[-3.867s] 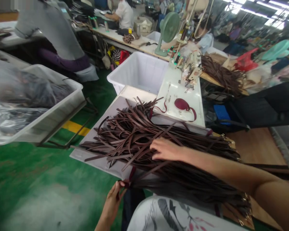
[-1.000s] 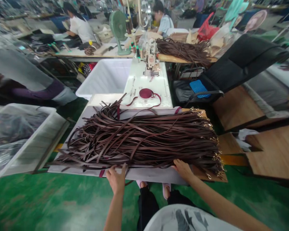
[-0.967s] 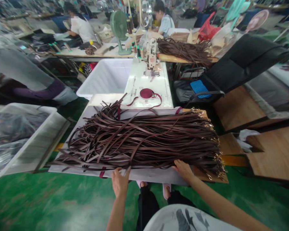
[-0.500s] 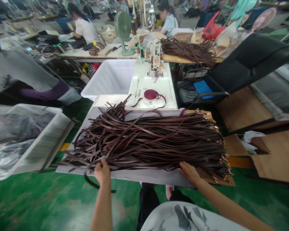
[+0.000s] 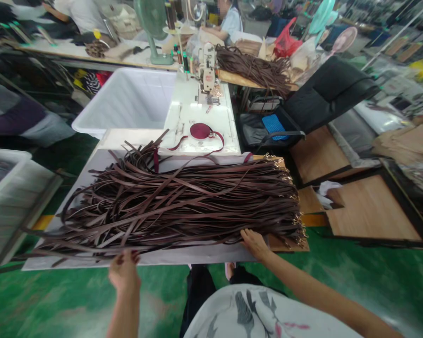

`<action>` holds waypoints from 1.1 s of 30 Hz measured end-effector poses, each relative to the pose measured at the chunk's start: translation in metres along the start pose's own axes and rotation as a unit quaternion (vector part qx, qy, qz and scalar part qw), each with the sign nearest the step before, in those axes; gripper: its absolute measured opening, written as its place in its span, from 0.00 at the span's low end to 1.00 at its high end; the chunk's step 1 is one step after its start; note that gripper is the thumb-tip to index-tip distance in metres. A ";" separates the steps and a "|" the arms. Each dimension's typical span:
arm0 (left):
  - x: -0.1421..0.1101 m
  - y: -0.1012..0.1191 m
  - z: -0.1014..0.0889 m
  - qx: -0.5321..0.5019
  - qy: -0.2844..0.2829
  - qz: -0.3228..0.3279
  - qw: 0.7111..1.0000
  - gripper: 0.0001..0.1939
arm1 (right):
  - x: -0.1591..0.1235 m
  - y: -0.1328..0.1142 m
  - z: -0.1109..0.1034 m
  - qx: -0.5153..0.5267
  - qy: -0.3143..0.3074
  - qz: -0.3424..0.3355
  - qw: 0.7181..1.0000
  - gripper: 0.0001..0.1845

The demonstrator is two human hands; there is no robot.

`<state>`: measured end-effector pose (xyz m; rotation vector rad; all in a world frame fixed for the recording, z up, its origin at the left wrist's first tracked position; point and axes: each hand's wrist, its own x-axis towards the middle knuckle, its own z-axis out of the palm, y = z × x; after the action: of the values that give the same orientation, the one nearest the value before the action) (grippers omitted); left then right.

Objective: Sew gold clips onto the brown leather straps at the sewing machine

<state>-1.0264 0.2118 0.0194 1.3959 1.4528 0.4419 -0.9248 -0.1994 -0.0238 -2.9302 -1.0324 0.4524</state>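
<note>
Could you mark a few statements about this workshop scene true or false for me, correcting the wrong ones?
1. The right hand is at the near side of the brown straps. True.
2. The metal clips are at the straps' left end. False: the metal clips are at the right end.
3. A dark red roll lies on the white tabletop. True.
4. The pad on the black chair is yellow. False: it is blue.
</note>
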 end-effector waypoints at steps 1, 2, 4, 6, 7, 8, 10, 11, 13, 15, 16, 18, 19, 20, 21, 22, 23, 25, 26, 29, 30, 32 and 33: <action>-0.026 -0.020 0.009 -0.020 -0.064 -0.069 0.995 0.10 | 0.000 -0.005 -0.002 0.002 -0.007 -0.025 1.000 0.10; -0.054 -0.038 0.019 -0.039 -0.133 -0.132 0.981 0.09 | 0.000 -0.010 -0.004 0.005 -0.014 -0.051 0.999 0.08; -0.106 -0.070 0.044 -0.071 -0.256 -0.235 0.935 0.08 | 0.003 -0.021 -0.004 0.008 -0.021 -0.097 0.995 0.05; -0.147 -0.091 0.069 -0.101 -0.334 -0.296 0.889 0.08 | 0.006 -0.031 -0.003 0.006 -0.018 -0.118 0.993 0.04; -0.162 -0.098 0.080 -0.115 -0.360 -0.314 0.871 0.07 | 0.007 -0.035 -0.002 0.003 -0.014 -0.123 0.992 0.04; -0.173 -0.102 0.090 -0.130 -0.376 -0.324 0.858 0.07 | 0.009 -0.038 -0.001 0.001 -0.008 -0.126 0.992 0.05; -0.184 -0.107 0.105 -0.164 -0.390 -0.324 0.846 0.07 | 0.011 -0.043 0.001 -0.003 0.003 -0.130 0.992 0.06; -0.186 -0.108 0.110 -0.179 -0.390 -0.318 0.845 0.07 | 0.011 -0.045 0.002 -0.004 0.007 -0.131 0.991 0.06; -0.186 -0.109 0.117 -0.202 -0.385 -0.304 0.848 0.07 | 0.010 -0.047 0.005 -0.002 0.014 -0.136 0.991 0.06; -0.184 -0.110 0.121 -0.208 -0.378 -0.294 0.853 0.07 | 0.007 -0.046 0.007 0.005 0.018 -0.145 0.989 0.06; -0.184 -0.111 0.122 -0.206 -0.377 -0.290 0.855 0.07 | 0.005 -0.045 0.008 0.010 0.020 -0.147 0.989 0.06; -0.184 -0.112 0.126 -0.197 -0.375 -0.285 0.860 0.07 | 0.001 -0.040 0.008 0.018 0.028 -0.136 0.990 0.05; -0.185 -0.113 0.128 -0.193 -0.374 -0.283 0.862 0.07 | 0.000 -0.037 0.008 0.020 0.033 -0.123 0.992 0.05; -0.187 -0.113 0.130 -0.190 -0.372 -0.280 0.864 0.07 | -0.002 -0.035 0.007 0.021 0.037 -0.109 0.993 0.05; -0.189 -0.113 0.133 -0.187 -0.368 -0.277 0.868 0.07 | -0.002 -0.033 0.006 0.021 0.039 -0.100 0.994 0.06; -0.191 -0.112 0.135 -0.185 -0.364 -0.273 0.871 0.07 | -0.003 -0.031 0.006 0.022 0.038 -0.099 0.994 0.06; -0.193 -0.112 0.137 -0.182 -0.362 -0.270 0.873 0.07 | -0.003 -0.031 0.006 0.023 0.034 -0.109 0.993 0.07; -0.197 -0.110 0.140 -0.176 -0.364 -0.264 0.876 0.07 | -0.005 -0.031 0.006 0.032 0.017 -0.144 0.989 0.07; -0.199 -0.110 0.141 -0.171 -0.368 -0.261 0.876 0.07 | -0.006 -0.031 0.007 0.038 0.007 -0.163 0.986 0.06; -0.200 -0.111 0.143 -0.146 -0.372 -0.259 0.880 0.08 | -0.011 -0.027 0.008 0.060 -0.020 -0.193 0.979 0.06; -0.200 -0.112 0.144 -0.133 -0.368 -0.260 0.883 0.08 | -0.012 -0.024 0.008 0.070 -0.028 -0.195 0.978 0.06; -0.199 -0.117 0.148 -0.109 -0.352 -0.266 0.891 0.09 | -0.012 -0.016 0.007 0.090 -0.039 -0.183 0.978 0.06; -0.199 -0.119 0.150 -0.099 -0.343 -0.269 0.895 0.09 | -0.010 -0.012 0.007 0.099 -0.040 -0.169 0.980 0.08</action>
<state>-1.0019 -0.0521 -0.0577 0.7995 1.0874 -0.2439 -0.9415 -0.1969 -0.0263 -2.5137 -1.3736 0.6231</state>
